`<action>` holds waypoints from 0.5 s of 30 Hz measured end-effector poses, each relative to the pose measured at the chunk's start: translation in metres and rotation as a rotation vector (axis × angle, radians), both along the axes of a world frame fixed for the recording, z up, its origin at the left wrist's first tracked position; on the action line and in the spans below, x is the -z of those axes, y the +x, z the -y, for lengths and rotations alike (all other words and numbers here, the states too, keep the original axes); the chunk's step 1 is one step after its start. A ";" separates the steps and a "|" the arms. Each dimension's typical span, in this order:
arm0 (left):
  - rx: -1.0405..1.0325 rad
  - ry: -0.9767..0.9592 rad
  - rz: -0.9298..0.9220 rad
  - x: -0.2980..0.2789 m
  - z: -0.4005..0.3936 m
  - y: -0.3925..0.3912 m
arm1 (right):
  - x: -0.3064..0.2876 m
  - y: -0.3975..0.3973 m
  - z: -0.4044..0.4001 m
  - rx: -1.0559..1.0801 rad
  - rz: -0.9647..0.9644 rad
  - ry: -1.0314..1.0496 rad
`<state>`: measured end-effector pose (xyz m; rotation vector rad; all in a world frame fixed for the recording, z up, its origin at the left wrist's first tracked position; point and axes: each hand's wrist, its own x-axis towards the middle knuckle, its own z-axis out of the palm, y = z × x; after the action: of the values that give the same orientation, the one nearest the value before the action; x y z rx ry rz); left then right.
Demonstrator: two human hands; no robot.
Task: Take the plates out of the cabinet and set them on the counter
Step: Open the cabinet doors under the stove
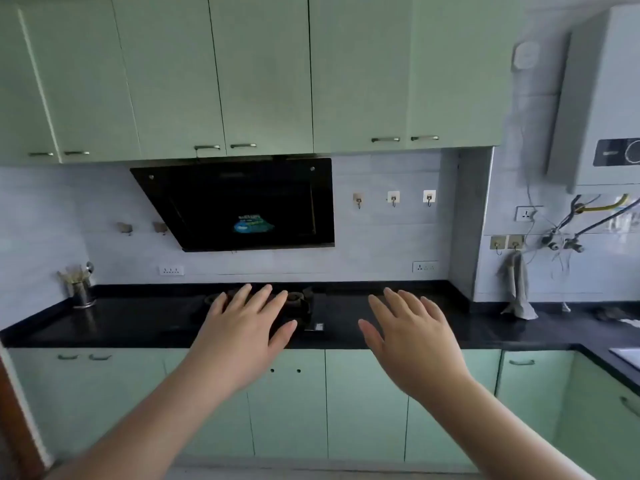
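Note:
Pale green upper cabinets (263, 74) run across the top, every door closed, so no plates show. Below them lies a black counter (131, 320). My left hand (242, 327) is stretched out in front of me, fingers straight and spread, holding nothing, over the counter's front edge near the stove. My right hand (412, 334) is held out the same way, fingers straight, empty, to the right of the stove. Green lower cabinets (363, 403) under the counter are closed too.
A black range hood (242, 202) hangs under the middle cabinets, above a gas stove (294, 303) set in the counter. A metal utensil holder (81, 289) stands at the left. A water heater (602, 98), pipes and a hanging cloth (519, 285) are at the right.

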<state>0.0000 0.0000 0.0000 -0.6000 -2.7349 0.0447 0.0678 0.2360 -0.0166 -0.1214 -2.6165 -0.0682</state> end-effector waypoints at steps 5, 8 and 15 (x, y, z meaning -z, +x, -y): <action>-0.027 -0.029 -0.129 0.014 -0.012 -0.017 | 0.015 -0.035 -0.010 -0.080 -0.021 -0.049; -0.057 -0.035 -0.115 0.018 0.002 -0.030 | 0.025 -0.061 0.001 -0.147 -0.010 -0.075; -0.152 -0.012 -0.067 0.050 0.068 -0.084 | 0.040 -0.130 0.061 -0.267 0.026 -0.085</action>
<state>-0.0840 -0.0683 -0.0503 -0.3851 -2.7110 0.1155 -0.0627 0.1746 -0.0565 0.2007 -2.6376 0.1357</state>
